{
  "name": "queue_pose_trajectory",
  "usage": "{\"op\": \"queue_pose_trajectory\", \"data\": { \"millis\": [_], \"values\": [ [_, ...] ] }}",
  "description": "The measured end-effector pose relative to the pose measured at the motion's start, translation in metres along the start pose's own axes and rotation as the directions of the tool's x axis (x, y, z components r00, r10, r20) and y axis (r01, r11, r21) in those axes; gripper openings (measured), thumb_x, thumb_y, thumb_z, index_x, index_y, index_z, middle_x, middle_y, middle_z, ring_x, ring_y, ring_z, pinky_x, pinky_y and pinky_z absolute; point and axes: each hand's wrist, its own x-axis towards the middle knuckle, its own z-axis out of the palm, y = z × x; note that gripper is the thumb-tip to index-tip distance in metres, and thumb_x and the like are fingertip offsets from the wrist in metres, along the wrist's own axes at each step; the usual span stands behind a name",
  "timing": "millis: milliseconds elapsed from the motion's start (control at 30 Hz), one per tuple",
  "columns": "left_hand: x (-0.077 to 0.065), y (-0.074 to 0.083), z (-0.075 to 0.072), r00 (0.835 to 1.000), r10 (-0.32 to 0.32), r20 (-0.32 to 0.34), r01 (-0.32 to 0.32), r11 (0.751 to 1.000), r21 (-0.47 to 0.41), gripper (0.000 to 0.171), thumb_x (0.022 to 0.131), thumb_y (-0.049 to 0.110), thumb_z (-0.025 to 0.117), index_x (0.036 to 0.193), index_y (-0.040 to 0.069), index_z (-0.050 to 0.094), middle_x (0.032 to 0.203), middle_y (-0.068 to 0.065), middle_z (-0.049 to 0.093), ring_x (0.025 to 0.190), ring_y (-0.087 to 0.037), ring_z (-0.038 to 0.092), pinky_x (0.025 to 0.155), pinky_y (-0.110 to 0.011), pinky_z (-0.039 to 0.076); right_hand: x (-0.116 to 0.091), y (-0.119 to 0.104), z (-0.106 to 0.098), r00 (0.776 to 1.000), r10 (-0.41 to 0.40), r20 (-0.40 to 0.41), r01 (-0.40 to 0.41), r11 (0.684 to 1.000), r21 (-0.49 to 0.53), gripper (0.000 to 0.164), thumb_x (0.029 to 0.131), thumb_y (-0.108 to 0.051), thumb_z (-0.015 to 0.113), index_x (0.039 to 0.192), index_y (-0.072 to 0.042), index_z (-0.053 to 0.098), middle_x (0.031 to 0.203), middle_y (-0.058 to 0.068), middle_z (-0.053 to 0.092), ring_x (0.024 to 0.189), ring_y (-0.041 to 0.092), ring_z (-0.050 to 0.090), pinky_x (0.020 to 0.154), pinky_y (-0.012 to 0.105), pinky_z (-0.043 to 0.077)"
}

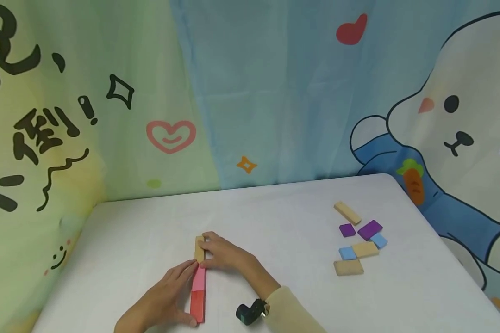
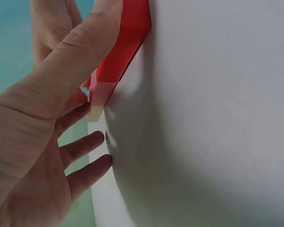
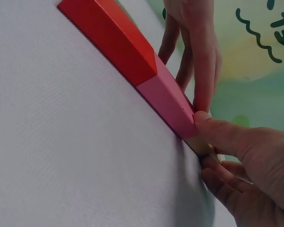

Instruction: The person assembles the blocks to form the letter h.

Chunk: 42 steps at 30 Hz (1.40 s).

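Observation:
A red block (image 1: 197,306), a pink block (image 1: 198,279) and a natural wood block (image 1: 199,249) lie end to end in a straight row on the white table. My right hand (image 1: 229,254) grips the wood block, its thumb close to the join with the pink block (image 3: 169,101). Along the left side of the row, my left hand (image 1: 160,296) is spread out. Its thumb touches the red block (image 2: 128,42) near the close end, and its index fingertip reaches the pink–wood join. The remaining left fingers are extended beside the row.
On the table's right side lie several loose blocks: a tan block (image 1: 347,213) at the back, purple blocks (image 1: 370,230), blue blocks (image 1: 347,253) and another tan block (image 1: 348,267) in front. A printed curtain (image 1: 250,92) hangs behind the table (image 1: 283,217).

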Motion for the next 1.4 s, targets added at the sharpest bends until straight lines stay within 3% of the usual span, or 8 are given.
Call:
{"op": "queue_pose_trajectory", "data": {
  "millis": [333,467,600,867,1133,1400],
  "values": [
    [0.009,0.001,0.000,0.996,-0.068,0.051,0.068,0.998,0.009,0.127,0.048,0.078,0.075,0.149,0.011,0.034,0.149,-0.010,0.037,0.131,-0.031,0.040,0.099,-0.056,0.048,-0.009,0.003,-0.001,0.999,-0.006,-0.046,0.007,1.000,0.011,0.057,0.092,-0.030,0.066,0.142,-0.009,0.049,0.153,0.009,0.040,0.141,0.022,0.041,0.114,0.035,0.038],
    [0.009,0.004,0.000,0.994,-0.084,0.071,0.084,0.996,0.004,0.128,0.048,0.078,0.075,0.150,0.013,0.034,0.152,-0.010,0.035,0.134,-0.033,0.039,0.097,-0.057,0.048,-0.025,0.011,-0.007,0.997,-0.008,-0.073,0.012,0.999,0.050,0.056,0.092,-0.032,0.066,0.140,-0.010,0.051,0.150,0.008,0.045,0.132,0.019,0.051,0.110,0.033,0.043],
    [0.009,0.005,0.001,0.996,-0.067,0.065,0.066,0.998,0.009,0.128,0.048,0.079,0.074,0.151,0.014,0.034,0.155,-0.008,0.033,0.138,-0.033,0.037,0.098,-0.057,0.048,-0.051,0.022,-0.022,0.995,-0.012,-0.099,0.023,0.994,0.107,0.054,0.092,-0.031,0.066,0.139,-0.008,0.051,0.147,0.009,0.046,0.120,0.017,0.059,0.103,0.034,0.048],
    [0.007,0.000,0.002,1.000,0.010,0.005,-0.010,1.000,0.015,0.127,0.050,0.080,0.072,0.150,0.010,0.034,0.154,-0.009,0.035,0.136,-0.032,0.038,0.098,-0.055,0.048,-0.119,0.057,-0.057,0.977,0.024,-0.210,0.016,0.982,0.188,0.054,0.095,-0.032,0.062,0.140,-0.004,0.048,0.147,0.014,0.045,0.119,0.026,0.059,0.098,0.044,0.050],
    [0.005,-0.001,0.002,0.999,0.035,-0.020,-0.034,0.999,0.036,0.128,0.050,0.083,0.070,0.148,0.008,0.036,0.152,-0.010,0.037,0.133,-0.031,0.041,0.097,-0.055,0.049,-0.174,0.085,-0.063,0.935,0.169,-0.313,-0.107,0.973,0.205,0.058,0.094,-0.035,0.062,0.141,-0.005,0.048,0.145,0.014,0.048,0.114,0.029,0.061,0.095,0.043,0.052],
    [0.005,-0.001,0.002,0.999,0.041,-0.025,-0.040,0.999,0.024,0.129,0.049,0.083,0.069,0.148,0.007,0.036,0.152,-0.011,0.037,0.131,-0.031,0.042,0.097,-0.057,0.049,-0.208,0.103,-0.062,0.895,0.262,-0.360,-0.199,0.959,0.202,0.058,0.093,-0.036,0.064,0.140,-0.006,0.049,0.140,0.013,0.053,0.110,0.027,0.063,0.091,0.039,0.055]
  ]
}}
